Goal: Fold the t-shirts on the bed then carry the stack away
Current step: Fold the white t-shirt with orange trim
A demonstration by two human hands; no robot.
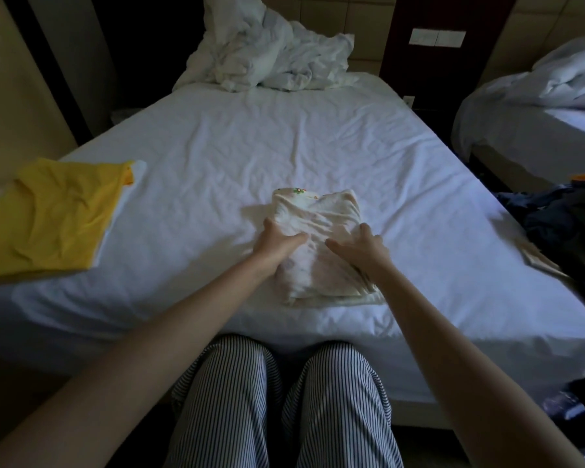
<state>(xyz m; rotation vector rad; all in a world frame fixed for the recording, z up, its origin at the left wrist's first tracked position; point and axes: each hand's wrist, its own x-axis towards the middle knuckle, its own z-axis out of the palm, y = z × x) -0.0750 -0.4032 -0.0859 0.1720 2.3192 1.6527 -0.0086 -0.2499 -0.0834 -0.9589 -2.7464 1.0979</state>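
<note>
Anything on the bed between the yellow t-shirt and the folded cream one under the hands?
Nothing: in the head view only bare wrinkled white sheet separates the yellow t-shirt from the folded cream floral t-shirt.

Non-task items, listed:
1. Duvet (271,52): white, crumpled, heaped at head end of bed (284,136), centre, up against headboard.
2. Headboard (345,15): padded, tan square panels.
3. Wood panel (446,72): dark, on wall beside bed's far right corner, w/ white switch plate (437,38) near its top.
4. Second bed (507,140): far right, apart from first; rumpled white bedding (568,79) on top.
</note>
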